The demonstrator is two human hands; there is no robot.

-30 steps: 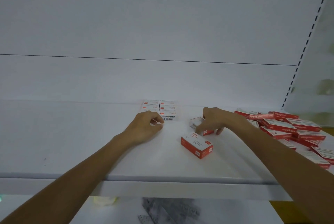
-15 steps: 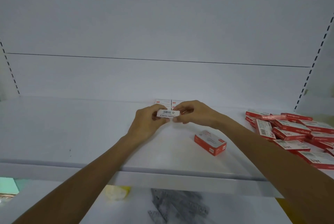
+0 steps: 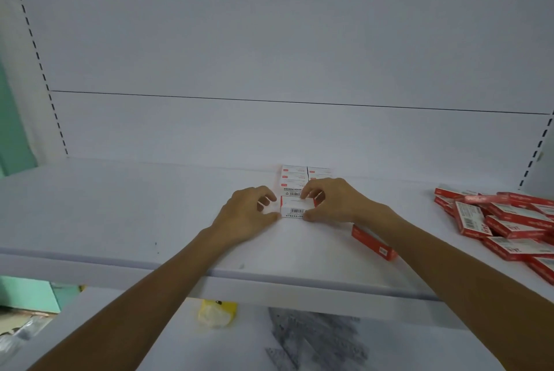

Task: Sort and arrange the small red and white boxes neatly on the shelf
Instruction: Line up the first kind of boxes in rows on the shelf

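Long white metal shelf [image 3: 120,214] carries all. Loose heap of red-and-white cardboard boxes [image 3: 509,220] at right end: unsorted stock. Left hand [image 3: 245,214] and right hand [image 3: 332,201] meet mid-shelf, each grip pinched on one end of same box to keep it square. Neat block of white-faced boxes [image 3: 295,175] against back edge: row begun. Lone red box [image 3: 373,243] near front edge, likely next. Held small white box [image 3: 295,208], barcode toward front edge, just before block, seemingly lining up.

The shelf [image 3: 126,208] looks like smooth, matt white painted board. The small boxes [image 3: 509,220] heaped on it look like printed card with a slight sheen.
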